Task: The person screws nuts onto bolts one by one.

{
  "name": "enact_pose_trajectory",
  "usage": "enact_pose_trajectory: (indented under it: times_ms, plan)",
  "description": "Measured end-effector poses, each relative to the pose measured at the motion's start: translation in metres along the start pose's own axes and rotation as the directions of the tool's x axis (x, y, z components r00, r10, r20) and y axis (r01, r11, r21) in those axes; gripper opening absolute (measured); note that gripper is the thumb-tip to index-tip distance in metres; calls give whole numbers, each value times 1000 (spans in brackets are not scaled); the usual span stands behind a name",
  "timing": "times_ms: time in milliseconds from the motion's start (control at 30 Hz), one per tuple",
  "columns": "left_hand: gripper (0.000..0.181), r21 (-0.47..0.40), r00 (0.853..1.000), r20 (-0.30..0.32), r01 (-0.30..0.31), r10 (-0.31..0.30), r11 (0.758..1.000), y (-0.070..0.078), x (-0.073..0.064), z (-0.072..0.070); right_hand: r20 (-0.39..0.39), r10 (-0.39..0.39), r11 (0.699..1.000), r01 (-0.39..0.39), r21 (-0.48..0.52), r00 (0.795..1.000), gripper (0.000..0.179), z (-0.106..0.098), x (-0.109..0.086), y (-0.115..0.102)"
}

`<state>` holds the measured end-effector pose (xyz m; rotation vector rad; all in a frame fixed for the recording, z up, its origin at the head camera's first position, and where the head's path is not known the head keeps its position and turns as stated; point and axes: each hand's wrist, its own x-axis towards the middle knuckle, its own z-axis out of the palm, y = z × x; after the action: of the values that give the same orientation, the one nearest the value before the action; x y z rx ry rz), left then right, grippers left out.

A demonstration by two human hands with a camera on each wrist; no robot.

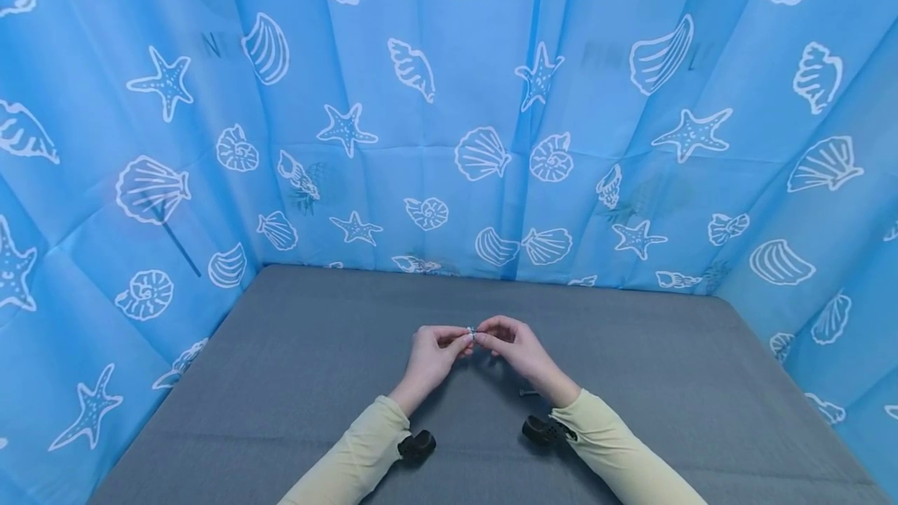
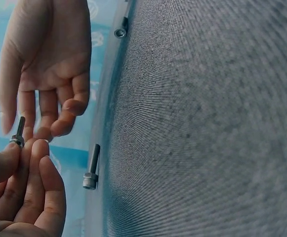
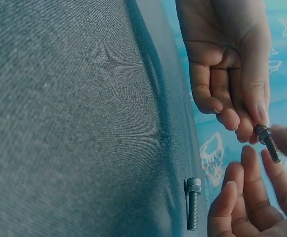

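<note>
1. at my far left the blue shell-print curtain (image 1: 161, 178) comes down along the edge of the grey cloth-covered table (image 1: 302, 380).
2. my left hand (image 1: 429, 355), with a black wrist camera (image 1: 417, 448) by its cuff, pinches the bolt at the head end, thumb against fingertips; the other fingers curve in below.
3. the bolt (image 2: 20, 129) is up in the air between my two hands, over the table, its threaded shank pointing toward my right. a nut (image 3: 264, 134) sits close up against the head. i judge it light, hard and stiff, not fragile, but small and smooth enough to slip or roll out of my fingertips. the head is the place to steady it; the nut's flats should give the other fingers a better bite than the thin shank.
4. my right hand (image 1: 517, 349) is narrow at the tips, thumb and forefinger on either side of the bolt near the nut; i cannot tell whether they press on it. its other fingers curl loosely.
5. under my right wrist a loose bolt (image 1: 528, 393) lies on the table. the left wrist view shows two lying there, one of them (image 2: 91, 170) with a nut by its head too.
</note>
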<state>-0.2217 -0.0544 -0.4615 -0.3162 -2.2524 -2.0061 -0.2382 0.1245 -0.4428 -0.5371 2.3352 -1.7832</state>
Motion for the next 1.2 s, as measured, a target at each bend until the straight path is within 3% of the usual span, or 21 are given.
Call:
enact_pose_trajectory:
  times_ms: [133,300,467,667,900,1033,1200]
  plan:
    - [14,0,1000,3,-8,8,1000,4,-2,0,11,1,1000,-1,4,1000,23,0,0,-5]
    - [14,6,999,10,-31,31,999,27,-10,-1,17,30,1000,-29,-9,999,23,1,-3,-18]
    - [14,16,999,6,-35,35,999,40,-16,-1,9,37,999,-37,34,999,22,1,-2,-11]
    - [15,14,999,0,-36,36,999,42,-17,-1,-1,31,999,-31,29,1000,22,0,2,0]
    - [14,28,999,-6,-42,43,999,44,-18,0,32,94,995,-95,33,995,27,-1,-2,-13]
    - [14,26,999,-3,-47,47,999,44,-18,0,43,58,997,-60,44,997,23,-1,-6,-20]
    - [15,37,999,-8,-52,52,998,44,-18,1,43,63,998,-64,25,997,25,-1,-1,-8]
